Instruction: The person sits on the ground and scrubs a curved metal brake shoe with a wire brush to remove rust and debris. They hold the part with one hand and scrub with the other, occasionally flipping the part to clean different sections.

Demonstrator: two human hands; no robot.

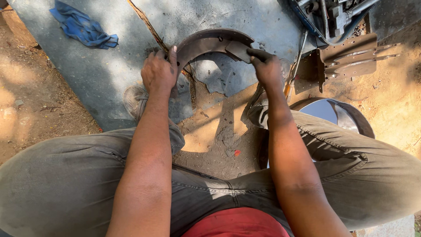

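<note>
Seated on the ground, knees spread. My left hand (158, 72) grips one end of the curved brake shoe (210, 41), fingers wrapped over its edge. My right hand (265, 68) pinches the other end. The shoe stands on edge on a grey slab (96, 74), between my shoes. Blue rag (83, 28) lies far left; rusty plate (348, 59) right.

Curved brake shoe (206, 41): dull rusty metal; blue rag (83, 28): crumpled cloth; slab (101, 74): rough concrete.
</note>
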